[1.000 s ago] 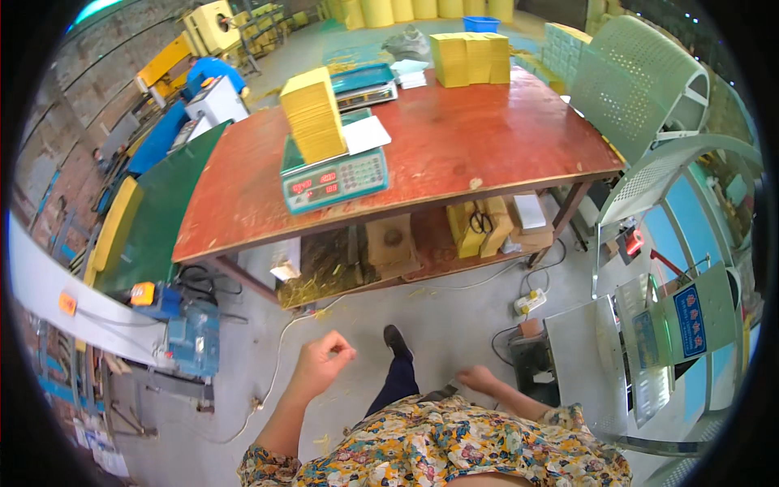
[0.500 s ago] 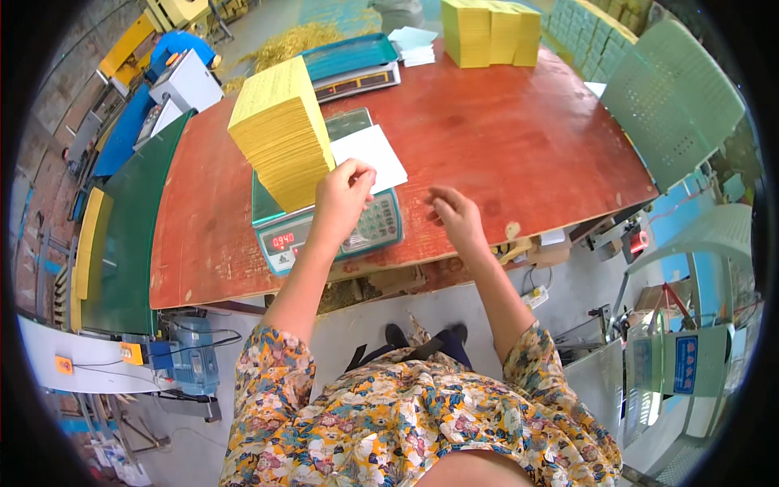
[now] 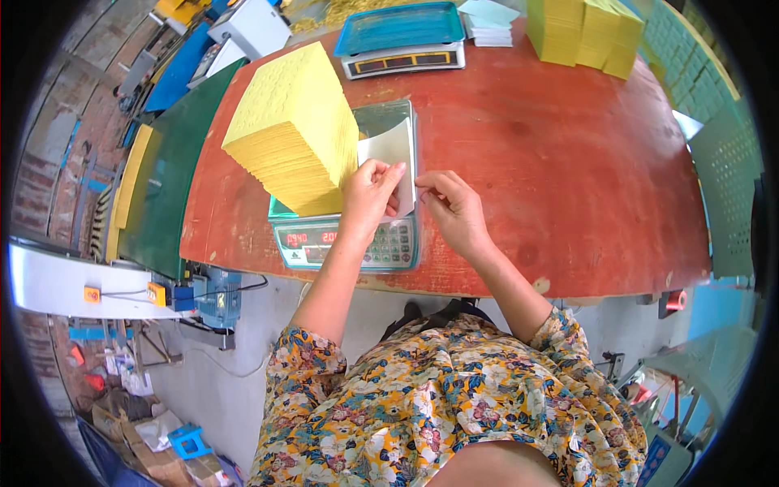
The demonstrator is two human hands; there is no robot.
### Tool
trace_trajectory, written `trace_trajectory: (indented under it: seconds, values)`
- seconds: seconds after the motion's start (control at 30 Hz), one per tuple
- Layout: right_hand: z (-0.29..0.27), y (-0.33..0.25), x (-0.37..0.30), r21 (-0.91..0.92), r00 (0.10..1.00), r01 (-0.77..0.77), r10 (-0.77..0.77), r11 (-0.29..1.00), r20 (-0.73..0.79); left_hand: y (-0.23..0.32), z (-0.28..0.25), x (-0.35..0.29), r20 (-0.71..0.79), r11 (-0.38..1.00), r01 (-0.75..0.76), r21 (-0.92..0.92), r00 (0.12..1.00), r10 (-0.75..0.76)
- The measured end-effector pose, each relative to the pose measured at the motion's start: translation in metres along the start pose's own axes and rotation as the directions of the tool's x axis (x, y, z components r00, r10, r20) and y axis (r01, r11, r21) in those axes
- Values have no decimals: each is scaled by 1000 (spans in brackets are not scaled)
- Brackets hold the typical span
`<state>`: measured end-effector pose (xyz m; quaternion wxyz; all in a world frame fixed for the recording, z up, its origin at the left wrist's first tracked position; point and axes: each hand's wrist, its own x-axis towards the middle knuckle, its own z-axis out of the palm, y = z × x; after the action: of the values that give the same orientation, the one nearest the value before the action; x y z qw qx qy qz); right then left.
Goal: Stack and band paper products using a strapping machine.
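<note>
A tall block of stacked yellow paper (image 3: 304,130) stands on a teal digital scale (image 3: 353,258) with lit red digits. Between the block and the scale's right side is a white sheet (image 3: 391,146), its right part curving up. My left hand (image 3: 373,195) is closed at the sheet's near part, thumb and fingers pinching it beside the block. Just right of the scale, my right hand (image 3: 458,213) has its fingers curled together, fingertips close to the sheet's right edge. Whether anything is between those fingertips is too small to tell.
Behind stands a second scale with a blue tray (image 3: 398,28), beside a small pile of pale sheets (image 3: 489,32). More yellow paper blocks (image 3: 584,36) sit at the red table's (image 3: 552,162) far right. A green perforated chair back (image 3: 726,191) rises at the right edge.
My right hand has come left to the sheet's edge, close to my left hand. The sheet's right part now curves up. The view has shifted, showing the table nearer.
</note>
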<state>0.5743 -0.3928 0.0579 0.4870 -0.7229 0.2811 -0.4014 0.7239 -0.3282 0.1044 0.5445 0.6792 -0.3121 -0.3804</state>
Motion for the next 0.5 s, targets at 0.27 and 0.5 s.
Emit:
trace_trajectory:
  seconds: [0.27,0.5]
  values:
    - [-1,-4,16,323,991,-44,0,945,136,4,5,2,-60,1000,20,-4,998,-20]
    - [-1,3,14,377,988,-107,55,920,145,1,5,0,-58,997,21,-68,998,-25]
